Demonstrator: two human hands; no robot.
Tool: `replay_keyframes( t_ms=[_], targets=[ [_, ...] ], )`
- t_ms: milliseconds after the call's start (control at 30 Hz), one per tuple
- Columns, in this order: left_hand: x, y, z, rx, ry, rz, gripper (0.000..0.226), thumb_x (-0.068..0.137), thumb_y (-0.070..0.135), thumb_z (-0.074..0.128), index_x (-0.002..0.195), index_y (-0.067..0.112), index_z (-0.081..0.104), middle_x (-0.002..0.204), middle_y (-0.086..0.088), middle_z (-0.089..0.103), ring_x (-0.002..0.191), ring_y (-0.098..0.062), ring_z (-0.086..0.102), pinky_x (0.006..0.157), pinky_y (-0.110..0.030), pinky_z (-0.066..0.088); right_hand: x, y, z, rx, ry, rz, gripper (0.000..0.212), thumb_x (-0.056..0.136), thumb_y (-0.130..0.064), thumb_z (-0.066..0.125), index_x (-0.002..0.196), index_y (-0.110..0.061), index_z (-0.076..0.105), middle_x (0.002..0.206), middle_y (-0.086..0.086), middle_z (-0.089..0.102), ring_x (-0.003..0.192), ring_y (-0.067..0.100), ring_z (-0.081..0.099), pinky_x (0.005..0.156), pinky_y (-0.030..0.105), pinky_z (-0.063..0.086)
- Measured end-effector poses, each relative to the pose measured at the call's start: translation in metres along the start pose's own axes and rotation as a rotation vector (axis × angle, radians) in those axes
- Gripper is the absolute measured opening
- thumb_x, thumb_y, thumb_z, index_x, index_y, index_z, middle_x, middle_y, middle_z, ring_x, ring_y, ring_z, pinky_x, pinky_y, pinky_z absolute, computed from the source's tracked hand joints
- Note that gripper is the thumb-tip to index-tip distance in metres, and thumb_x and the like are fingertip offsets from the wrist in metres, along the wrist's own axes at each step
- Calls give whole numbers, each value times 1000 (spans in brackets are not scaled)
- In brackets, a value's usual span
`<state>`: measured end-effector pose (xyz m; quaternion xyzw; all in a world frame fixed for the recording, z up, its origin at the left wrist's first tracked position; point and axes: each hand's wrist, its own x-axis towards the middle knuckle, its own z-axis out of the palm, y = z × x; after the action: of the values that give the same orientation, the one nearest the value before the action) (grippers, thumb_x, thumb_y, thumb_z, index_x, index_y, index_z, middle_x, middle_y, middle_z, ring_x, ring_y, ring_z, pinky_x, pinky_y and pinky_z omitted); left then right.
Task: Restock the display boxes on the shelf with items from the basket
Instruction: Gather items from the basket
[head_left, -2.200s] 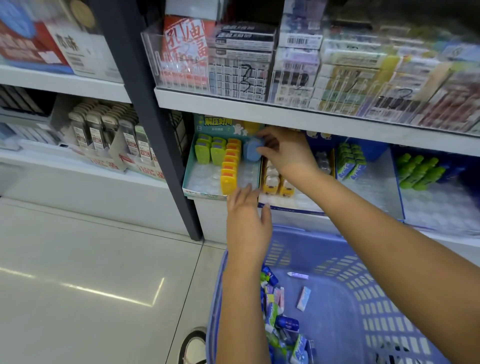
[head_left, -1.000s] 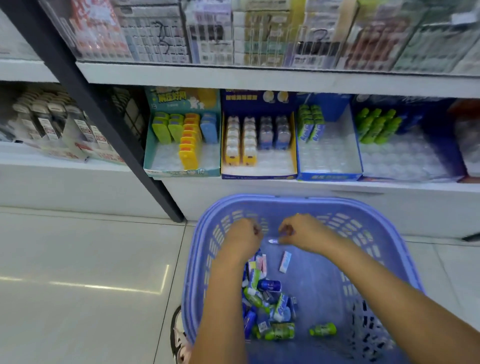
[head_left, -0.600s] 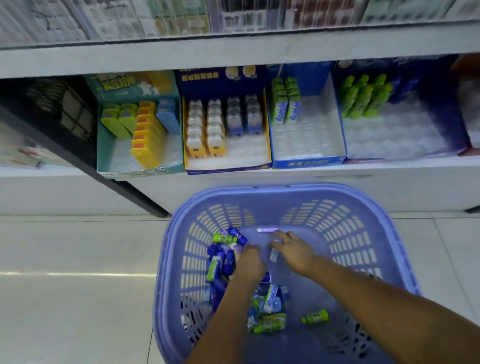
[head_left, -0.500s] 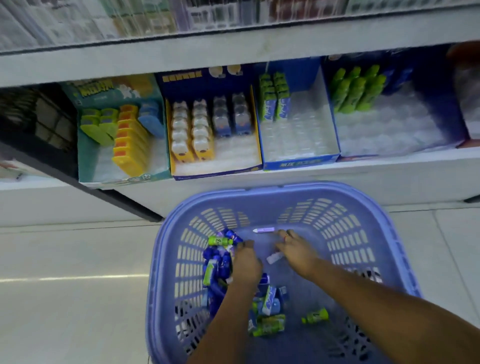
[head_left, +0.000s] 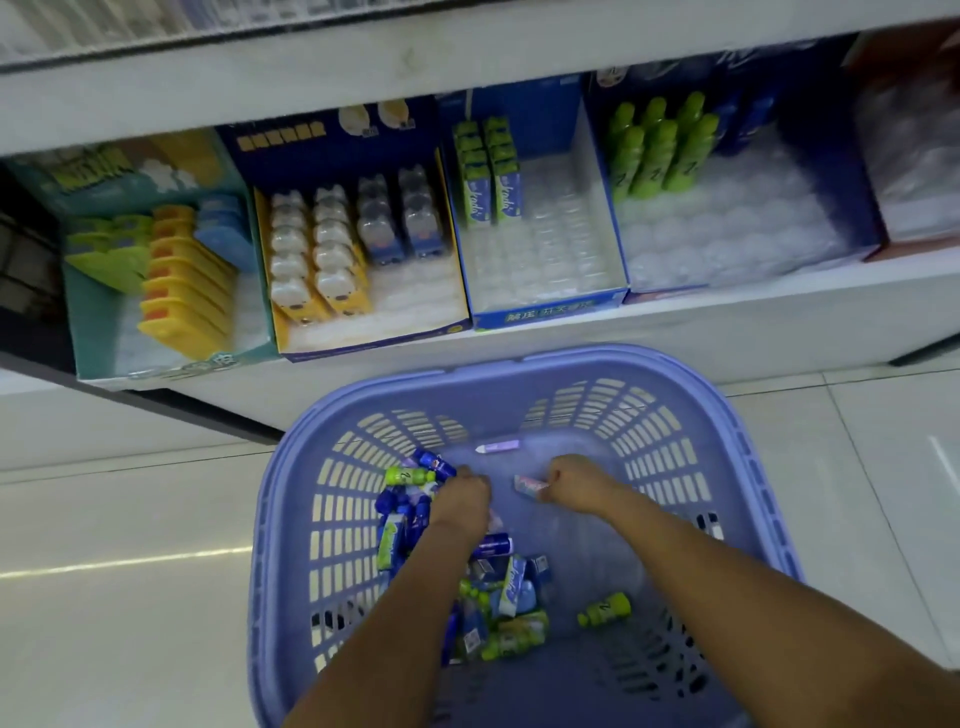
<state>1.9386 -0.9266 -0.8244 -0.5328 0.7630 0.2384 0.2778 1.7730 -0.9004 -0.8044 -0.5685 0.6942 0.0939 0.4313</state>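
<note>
Down on my feed, the pale tiled floor (head_left: 130, 519) fills the left side. On the shelf (head_left: 727, 332) stand four display boxes in a row. The teal box (head_left: 88, 332) at the far left holds green, yellow and blue cases, with the yellow cases (head_left: 182, 291) running furthest forward. Just beside it, the navy box (head_left: 374, 340) carries rows of bear-shaped items, yellow-bodied on its left and blue-bodied on its right. Next comes the blue box (head_left: 550, 306), with two rows of green-and-white packs (head_left: 488, 176) at the back and bare clear tray in front. The box to its right has green bottles (head_left: 660, 145) at the back.

Below the shelf sits the lilac basket (head_left: 727, 415). A pile of stock (head_left: 498, 587) lies in its left half, blue and green pieces mixed. My left hand (head_left: 460, 499) rests on top of that pile, fingers curled under; I cannot tell whether it holds anything. A lilac tube (head_left: 497, 447) lies alone near the far wall. A small pink-and-white packet (head_left: 527, 483) lies between the hands, touching my right hand (head_left: 576, 483), whose fingers are curled; I cannot tell whether they pinch it. A lone green bottle (head_left: 605, 609) lies on the basket floor, apart from the pile.
</note>
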Motion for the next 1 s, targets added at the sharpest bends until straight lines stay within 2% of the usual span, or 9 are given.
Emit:
replay_keyframes(
  t_ms=[67, 167, 300, 433, 533, 633, 767, 933, 1000],
  targets=[
    [-3, -2, 1, 22, 28, 10, 32, 92, 8, 53, 123, 7, 58, 132, -16, 49, 118, -31, 55, 96, -38, 45, -7, -5, -12, 49, -77, 69, 30, 90, -36, 60, 81, -8, 62, 106, 22, 61, 96, 27, 56, 84, 32, 41],
    [-10, -2, 2, -61, 60, -10, 29, 92, 18, 55, 119, 8, 60, 127, -14, 55, 112, -30, 58, 93, -39, 48, -24, -4, -31, 211, -43, 34, 33, 84, -23, 68, 59, -13, 50, 81, 15, 59, 79, 22, 55, 70, 29, 42],
    [-27, -1, -7, -664, 85, -66, 29, 85, 32, 69, 79, 4, 63, 79, -13, 60, 74, -24, 56, 70, -36, 47, -58, -5, -52, 702, 99, -21, 21, 77, -5, 75, 70, -11, 56, 65, 4, 61, 63, 12, 59, 63, 24, 49],
    [-50, 8, -61, -1201, -58, -60, 16, 86, 13, 68, 95, 0, 69, 64, -1, 66, 54, -11, 51, 54, -21, 45, -89, -11, -81, 1147, 48, -134, 18, 84, 4, 63, 76, -9, 53, 73, 11, 62, 63, 14, 63, 59, 17, 53],
    [-81, 10, -103, -1423, -69, 93, 8, 91, 16, 62, 90, 10, 67, 65, 4, 67, 57, -8, 55, 58, -16, 48, -108, -19, -106, 1135, 16, -228, 9, 89, -1, 57, 87, -9, 60, 80, 10, 63, 70, 15, 58, 67, 20, 51],
    [-112, 3, -135, -1599, 41, 225, 8, 91, 19, 60, 87, 16, 66, 68, 2, 64, 54, -4, 54, 58, -18, 46, -126, -30, -135, 1143, 55, -371, 11, 89, -1, 56, 90, -7, 65, 75, 2, 67, 64, 8, 59, 64, 15, 52],
    [-136, 1, -170, -1689, 333, 266, 10, 86, 19, 66, 77, 16, 66, 64, 1, 50, 54, -7, 42, 56, -20, 36, -148, -46, -173, 1257, 298, -546, 12, 86, 0, 58, 91, -7, 67, 76, 2, 71, 67, 9, 65, 67, 16, 54],
    [-159, -5, -186, -2088, 438, 431, 6, 88, 11, 62, 82, 10, 61, 81, -1, 72, 82, -14, 69, 76, -25, 56, -157, -67, -196, 1252, 593, -623, 12, 84, -2, 63, 90, -12, 65, 72, -2, 72, 65, 9, 67, 66, 17, 54],
    [-165, -11, -192, -2167, 463, 463, 9, 92, 8, 56, 83, 7, 57, 74, -4, 70, 79, -18, 71, 74, -27, 57, -155, -79, -201, 1215, 667, -628, 12, 82, -4, 68, 87, -14, 65, 74, 0, 73, 67, 11, 68, 65, 17, 53]
  ],
)
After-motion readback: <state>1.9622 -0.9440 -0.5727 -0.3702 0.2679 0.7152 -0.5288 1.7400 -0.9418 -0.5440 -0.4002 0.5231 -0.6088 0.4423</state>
